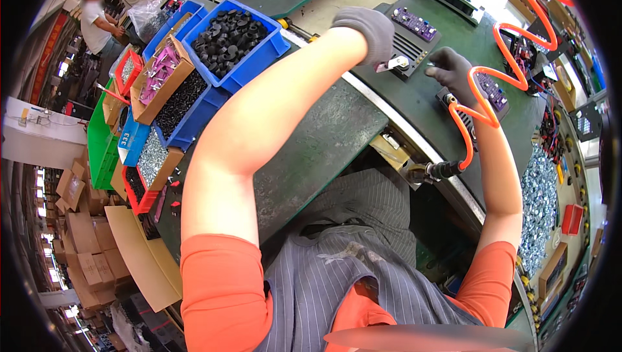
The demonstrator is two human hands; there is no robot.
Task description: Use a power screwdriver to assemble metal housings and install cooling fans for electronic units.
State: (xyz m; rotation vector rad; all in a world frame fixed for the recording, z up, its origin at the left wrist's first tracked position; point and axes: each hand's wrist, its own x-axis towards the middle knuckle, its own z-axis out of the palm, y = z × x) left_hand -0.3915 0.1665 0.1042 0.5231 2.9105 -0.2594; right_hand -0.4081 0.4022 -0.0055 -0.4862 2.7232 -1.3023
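Observation:
My left hand (368,28), in a grey glove, reaches over a dark slotted metal plate (403,44). Its fingers are bent down around the end of a small shiny metal bracket (391,64), which lies against the plate's near end. A purple circuit board (414,23) sits on the far part of this plate. To the right, my gloved right hand (455,73) is raised with thumb and fingertips drawn together; whatever is between them is too small to name. Beneath that hand is a second dark plate (446,97), partly hidden, with another purple circuit board (492,91) beside my wrist.
An orange coiled hose (512,77) passes over my right wrist to a black-ended tool (446,170) at the bench edge. Blue bins (275,46) of black parts and a carton (184,67) of purple brackets stand left. Small metal parts (538,203) lie right. Two people (100,25) stand far left.

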